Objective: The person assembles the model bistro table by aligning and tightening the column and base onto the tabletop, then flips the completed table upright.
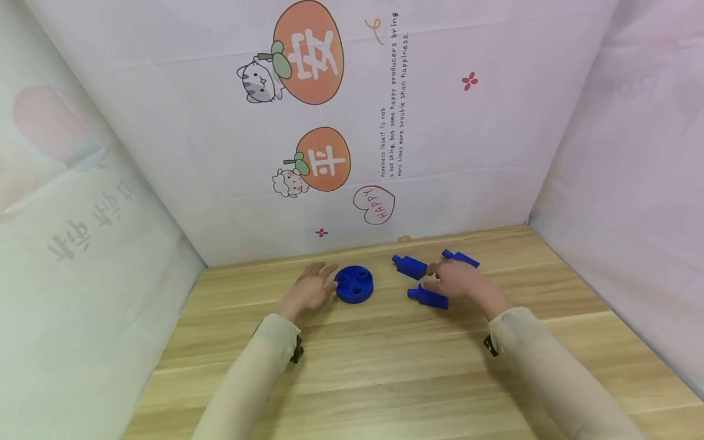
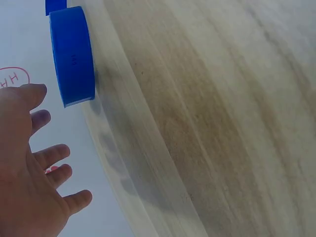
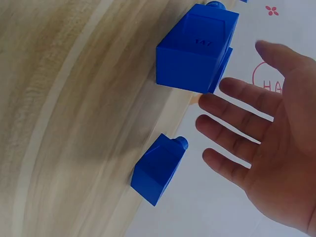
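A round blue holder with three holes in its top sits on the wooden table. My left hand is just left of it, fingers spread; the left wrist view shows a gap between that hand and the holder's side wall. To the right lie three small blue bottles: one near the back, one nearer me, one at the far right. Among them hovers my right hand, partly covering the far-right one. In the right wrist view its fingers are extended and hold nothing.
The wooden table is enclosed by white printed cloth at the back and on both sides. The holder and bottles lie toward the table's back edge. A dark strap shows at the left wrist, another at the right.
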Available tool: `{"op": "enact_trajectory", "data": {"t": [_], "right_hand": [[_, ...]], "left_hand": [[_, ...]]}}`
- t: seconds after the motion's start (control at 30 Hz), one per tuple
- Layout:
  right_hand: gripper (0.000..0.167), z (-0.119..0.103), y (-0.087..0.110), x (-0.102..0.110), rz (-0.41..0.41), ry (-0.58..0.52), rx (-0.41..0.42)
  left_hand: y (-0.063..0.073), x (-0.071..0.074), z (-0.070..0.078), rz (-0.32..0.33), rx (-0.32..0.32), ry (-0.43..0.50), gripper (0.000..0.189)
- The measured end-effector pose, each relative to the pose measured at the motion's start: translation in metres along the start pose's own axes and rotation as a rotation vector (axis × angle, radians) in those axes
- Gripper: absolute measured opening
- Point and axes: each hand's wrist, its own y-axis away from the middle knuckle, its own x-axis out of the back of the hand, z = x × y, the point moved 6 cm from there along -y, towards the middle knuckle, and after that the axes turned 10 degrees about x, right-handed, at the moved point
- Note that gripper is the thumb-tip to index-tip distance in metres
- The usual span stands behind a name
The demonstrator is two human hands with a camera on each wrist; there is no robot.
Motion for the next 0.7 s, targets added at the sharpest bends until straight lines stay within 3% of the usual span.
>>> {"op": "enact_trajectory", "data": {"t": [0.37,0.7], "right_hand": [[0.058,0.003,0.006,-0.01,-0.101,-0.02,-0.036],[0.056,0.006,0.011,-0.016,-0.113,-0.024,-0.054]], "left_hand": [[-0.004,-0.007,0.004,-0.034,-0.014,-0.034,0.055],[-0.005,-0.014,0.005,-0.073,0.012,-0.05,0.055]]}}
